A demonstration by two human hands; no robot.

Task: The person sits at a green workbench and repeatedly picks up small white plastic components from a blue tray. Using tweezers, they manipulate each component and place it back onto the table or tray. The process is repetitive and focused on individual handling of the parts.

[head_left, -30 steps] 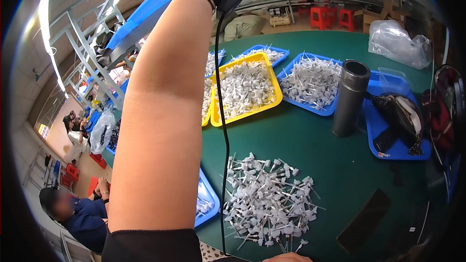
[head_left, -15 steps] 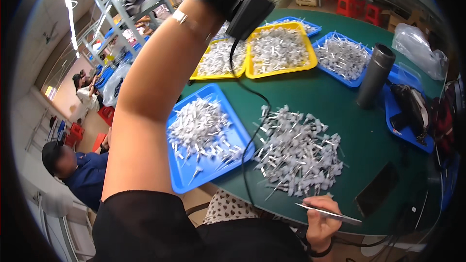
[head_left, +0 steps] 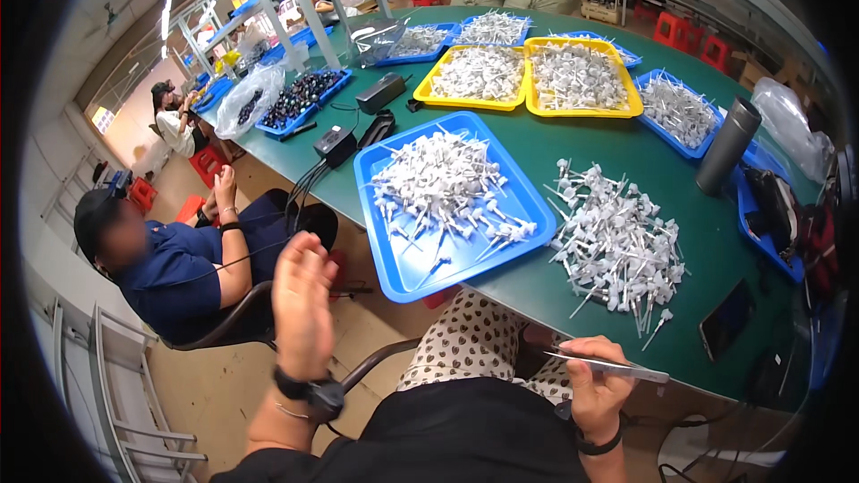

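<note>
metal tweezers (head_left: 640, 371), probably, partly hidden by right hand (head_left: 598, 398); left hand (head_left: 302, 308) blurred

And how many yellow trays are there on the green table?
2: the left yellow tray and the right yellow tray, side by side beyond the large blue tray, both heaped with white parts. Neither is hidden.

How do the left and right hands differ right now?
The left hand is open, fingers loosely extended, with nothing visible in it; the right hand is closed on metal tweezers. The left hand's wrist carries a bulky black device and thin bracelet; the right hand's has a narrower dark band. Both have dark wristwear.
</note>
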